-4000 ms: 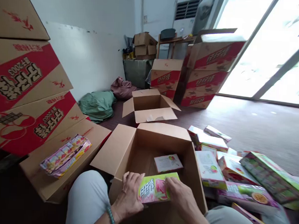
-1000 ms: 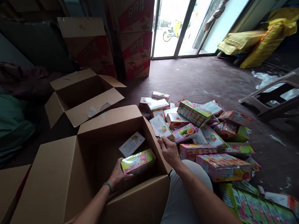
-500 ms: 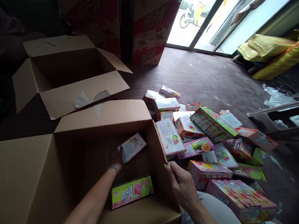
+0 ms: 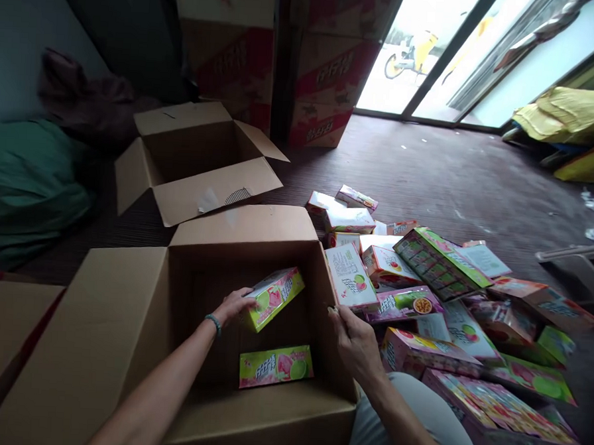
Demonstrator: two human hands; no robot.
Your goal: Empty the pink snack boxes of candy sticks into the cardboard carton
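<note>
Upper pack (image 4: 276, 294) has turned since half a second ago: white face up then, green-and-pink face showing now, tilted inside the carton (image 4: 266, 427), its left end clasped by the left hand (image 4: 233, 305); right hand (image 4: 358, 342) pinches the carton's right rim. Second pack (image 4: 277, 366) lies flat, apart. Two in; heap (image 4: 407, 303) remains outside. Packs glossy, oblong; carton matte brown board, square-cornered

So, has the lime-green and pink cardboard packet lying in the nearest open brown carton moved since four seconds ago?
Yes, downward: the packet has gone from near the carton's rim to its floor.
</note>
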